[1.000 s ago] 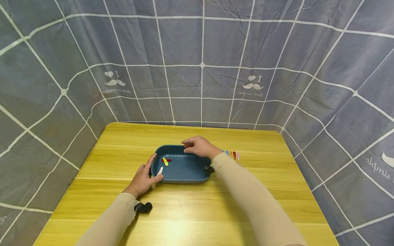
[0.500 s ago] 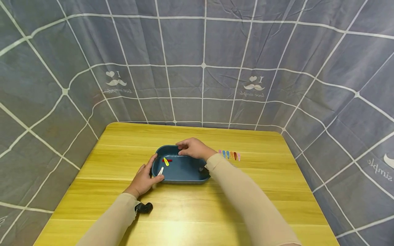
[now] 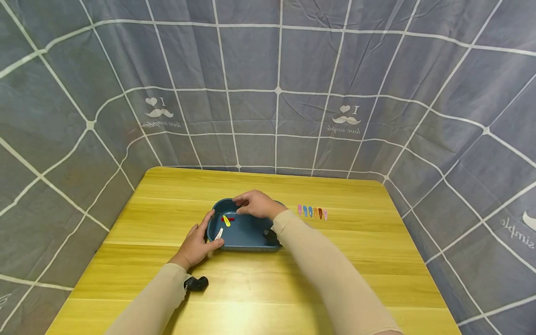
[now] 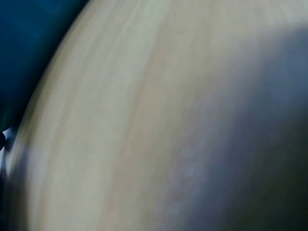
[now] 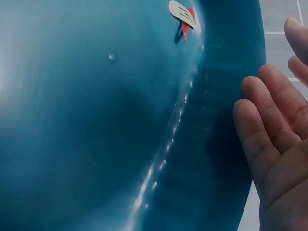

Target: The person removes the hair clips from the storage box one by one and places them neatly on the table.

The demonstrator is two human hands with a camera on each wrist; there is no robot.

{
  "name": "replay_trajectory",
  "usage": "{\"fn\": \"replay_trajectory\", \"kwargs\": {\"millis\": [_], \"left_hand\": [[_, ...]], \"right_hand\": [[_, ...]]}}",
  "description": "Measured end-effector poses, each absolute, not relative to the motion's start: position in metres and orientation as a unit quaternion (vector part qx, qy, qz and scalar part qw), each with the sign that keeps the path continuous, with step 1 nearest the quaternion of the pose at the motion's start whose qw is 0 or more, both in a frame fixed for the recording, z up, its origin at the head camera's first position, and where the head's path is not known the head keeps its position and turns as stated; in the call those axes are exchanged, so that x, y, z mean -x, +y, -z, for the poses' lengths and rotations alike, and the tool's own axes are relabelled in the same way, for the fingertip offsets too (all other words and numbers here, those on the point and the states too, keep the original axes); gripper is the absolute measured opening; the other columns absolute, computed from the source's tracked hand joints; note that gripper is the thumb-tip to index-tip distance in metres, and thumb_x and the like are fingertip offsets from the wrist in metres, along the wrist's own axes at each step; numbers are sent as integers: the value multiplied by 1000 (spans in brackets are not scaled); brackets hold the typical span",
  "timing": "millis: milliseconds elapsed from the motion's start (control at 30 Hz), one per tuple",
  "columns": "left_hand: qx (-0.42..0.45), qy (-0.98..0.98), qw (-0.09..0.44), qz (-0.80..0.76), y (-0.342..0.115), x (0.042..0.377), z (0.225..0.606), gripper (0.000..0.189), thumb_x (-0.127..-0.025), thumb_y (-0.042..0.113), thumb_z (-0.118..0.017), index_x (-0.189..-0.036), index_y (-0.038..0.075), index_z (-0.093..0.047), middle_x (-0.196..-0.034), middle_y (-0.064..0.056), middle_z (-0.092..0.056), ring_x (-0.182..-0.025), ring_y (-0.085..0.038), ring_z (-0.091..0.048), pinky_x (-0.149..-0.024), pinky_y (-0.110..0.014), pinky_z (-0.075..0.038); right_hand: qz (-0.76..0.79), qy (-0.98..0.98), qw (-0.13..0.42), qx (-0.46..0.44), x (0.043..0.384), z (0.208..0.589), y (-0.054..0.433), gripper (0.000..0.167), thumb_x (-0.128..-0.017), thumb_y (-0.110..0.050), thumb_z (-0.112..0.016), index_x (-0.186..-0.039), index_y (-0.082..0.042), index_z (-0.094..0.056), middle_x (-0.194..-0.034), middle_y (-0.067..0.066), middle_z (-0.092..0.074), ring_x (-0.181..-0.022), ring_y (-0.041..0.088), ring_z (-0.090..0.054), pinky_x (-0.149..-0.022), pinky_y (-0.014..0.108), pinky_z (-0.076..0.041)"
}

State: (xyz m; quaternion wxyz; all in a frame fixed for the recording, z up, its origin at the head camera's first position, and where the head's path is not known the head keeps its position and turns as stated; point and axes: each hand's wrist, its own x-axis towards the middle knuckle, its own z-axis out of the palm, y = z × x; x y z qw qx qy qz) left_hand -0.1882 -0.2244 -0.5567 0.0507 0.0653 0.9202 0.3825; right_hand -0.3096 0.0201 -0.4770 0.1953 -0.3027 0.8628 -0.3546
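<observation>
A dark blue plastic basin (image 3: 251,245) stands on the wooden table. Along its left rim lies my left hand (image 3: 196,242), fingers extended on the outer side and thumb across the front left corner. My right hand (image 3: 256,204) hangs over the basin's far side; in the right wrist view its fingers (image 5: 249,115) are loosely bent beside the wall and hold nothing. Inside at the left, a yellow snap hair clip (image 3: 226,221) lies across a red hair clip (image 3: 231,219). A whitish hair clip (image 3: 219,232) lies near my left thumb, partly hidden by it.
Right of the basin, several hair clips (image 3: 310,211) in pink, blue, orange and dark red form a row on the table (image 3: 356,260). A grey checked curtain (image 3: 251,111) surrounds the table's back and sides. The left wrist view is mostly blurred tabletop.
My right hand has moved left along the basin's far side, and its forearm no longer covers part of the clip row. My left hand stays at the left rim.
</observation>
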Motion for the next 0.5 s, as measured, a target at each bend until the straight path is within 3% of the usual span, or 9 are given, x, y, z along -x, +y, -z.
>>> {"fn": "replay_trajectory", "kwargs": {"millis": [500], "left_hand": [[-70,921,51,-380,-224,189,559,95,-99,48,-70,-171,28,-12,-170,-26,-29,-151,-69,-16,-111,-85,-27]], "right_hand": [[305,878,213,301,307,495,2,45,-100,-18,-74,-144,-13,-67,-136,7,-73,-125,22,-68,-102,32,-58]]}}
